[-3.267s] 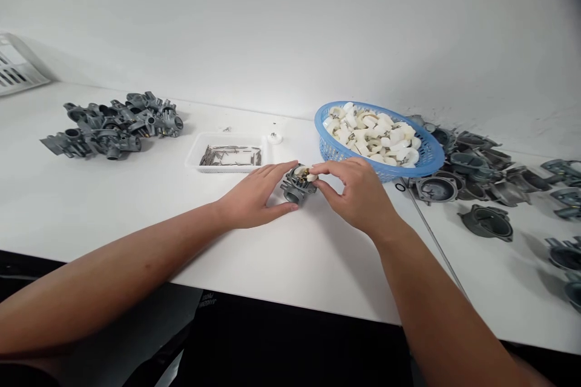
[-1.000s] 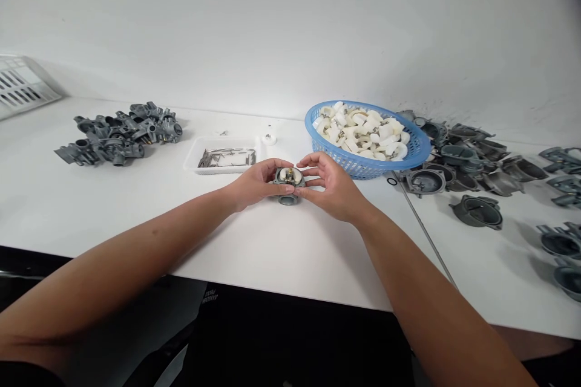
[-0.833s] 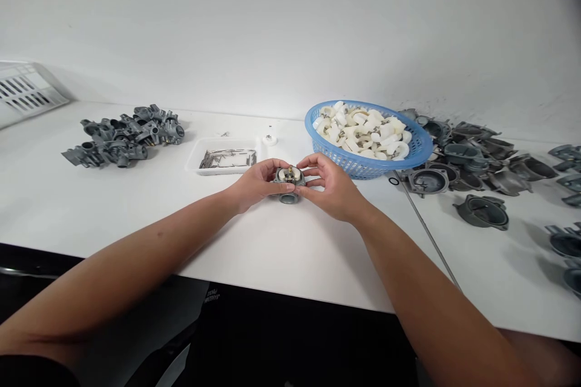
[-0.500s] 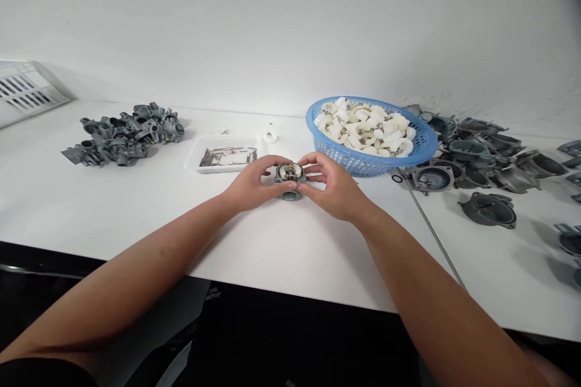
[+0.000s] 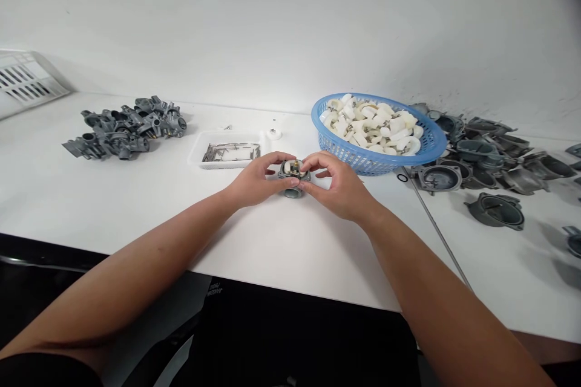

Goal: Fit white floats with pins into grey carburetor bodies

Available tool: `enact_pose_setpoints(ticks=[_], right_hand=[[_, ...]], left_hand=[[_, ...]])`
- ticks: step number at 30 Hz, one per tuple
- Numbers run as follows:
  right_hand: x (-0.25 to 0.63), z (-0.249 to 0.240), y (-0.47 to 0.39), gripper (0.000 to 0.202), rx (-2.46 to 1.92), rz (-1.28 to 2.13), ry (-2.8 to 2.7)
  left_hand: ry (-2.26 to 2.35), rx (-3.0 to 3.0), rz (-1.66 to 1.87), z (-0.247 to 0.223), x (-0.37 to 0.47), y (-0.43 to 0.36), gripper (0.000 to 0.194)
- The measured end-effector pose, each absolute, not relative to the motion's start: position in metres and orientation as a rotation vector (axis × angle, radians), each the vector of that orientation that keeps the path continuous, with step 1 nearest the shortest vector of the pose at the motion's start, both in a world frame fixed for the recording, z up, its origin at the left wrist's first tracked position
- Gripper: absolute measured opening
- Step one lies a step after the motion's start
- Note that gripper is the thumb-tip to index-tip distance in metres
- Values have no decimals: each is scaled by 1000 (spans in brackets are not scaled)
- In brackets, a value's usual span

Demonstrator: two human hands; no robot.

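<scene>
A grey metal carburetor body (image 5: 293, 192) rests on the white table in front of me, its open side up. Inside it sits a white float (image 5: 288, 167) with a brass piece at the middle. My left hand (image 5: 254, 183) grips the body from the left, thumb along the near rim and fingers behind. From the right, my right hand (image 5: 338, 184) is closed at the body, its thumb on the near rim and its index fingertip down on the float's right side. The fingers partly hide the far rim.
Behind stands a clear tray (image 5: 195, 154) of thin metal pins beside a small white cap (image 5: 275, 134). A blue basket (image 5: 379, 163) full of white floats is to the right. Grey carburetor bodies lie in piles at left (image 5: 122, 133) and right (image 5: 481, 157). A black ring (image 5: 402, 178) lies near the basket.
My right index finger has come in from the body's outer edge onto the float. The whole view has shifted slightly; the carburetor body stays in place between my hands.
</scene>
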State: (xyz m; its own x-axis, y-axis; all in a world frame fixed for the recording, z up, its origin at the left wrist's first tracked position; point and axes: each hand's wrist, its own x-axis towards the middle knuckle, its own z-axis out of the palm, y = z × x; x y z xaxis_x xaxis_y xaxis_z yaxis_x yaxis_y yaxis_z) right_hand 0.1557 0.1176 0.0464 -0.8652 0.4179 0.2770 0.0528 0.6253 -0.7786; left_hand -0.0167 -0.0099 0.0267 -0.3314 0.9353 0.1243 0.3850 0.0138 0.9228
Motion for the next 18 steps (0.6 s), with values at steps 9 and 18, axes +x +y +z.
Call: enact_pose_setpoints(ticks=[9, 18], right_hand=[[155, 42, 120, 30, -418, 1134, -2421], [155, 38, 118, 43, -472, 1119, -2427]], left_hand=[[1655, 1273, 1379, 26, -13, -8, 45], [1631, 1216, 1419, 26, -13, -9, 44]])
